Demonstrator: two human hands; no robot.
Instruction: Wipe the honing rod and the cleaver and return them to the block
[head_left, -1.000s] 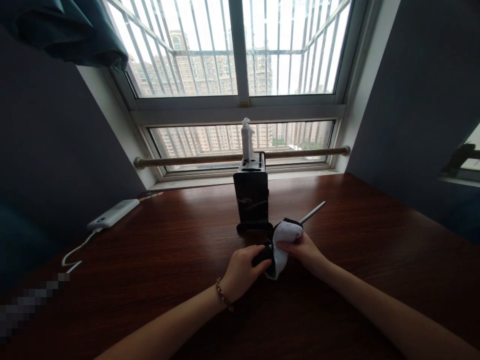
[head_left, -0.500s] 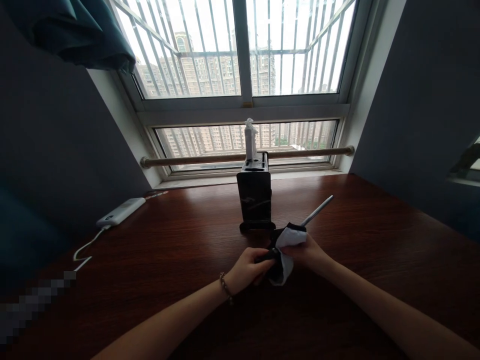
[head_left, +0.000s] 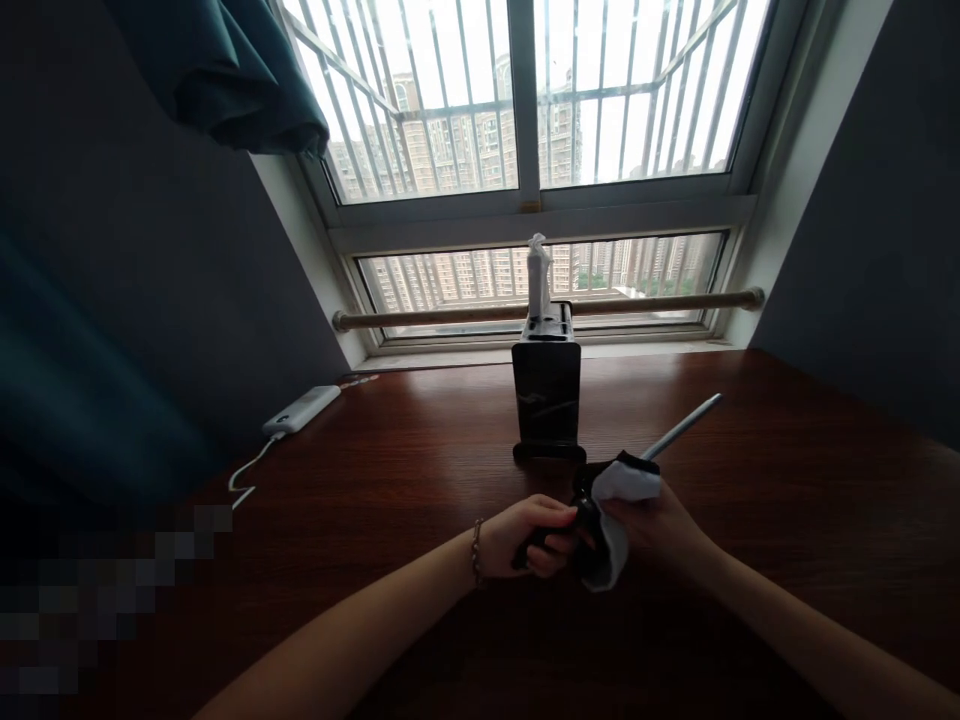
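My left hand [head_left: 536, 535] is closed round the black handle [head_left: 531, 552] of what looks like a knife. Its narrow metal blade [head_left: 684, 425] sticks out up and to the right, past my right hand [head_left: 660, 515]. A black and white cloth [head_left: 626, 480] is wrapped about the middle of the blade, and my right hand grips it there. One end of the cloth hangs down between the hands. Just beyond them stands a black knife block [head_left: 547, 395] with slots on top. A white wrapped piece [head_left: 538, 280] stands upright in or behind it.
Both hands are over a reddish-brown wooden table [head_left: 420, 440]. To the left lies a white power bank [head_left: 304, 408] with a white cable [head_left: 251, 465]. Behind the table are a barred window [head_left: 525, 190] and a horizontal rail [head_left: 450, 316]. A teal curtain [head_left: 232, 90] hangs upper left.
The whole view has shifted, so things appear farther right. My left hand has turned on the handle, its fingers now curled round it. The cloth remains in my right hand.
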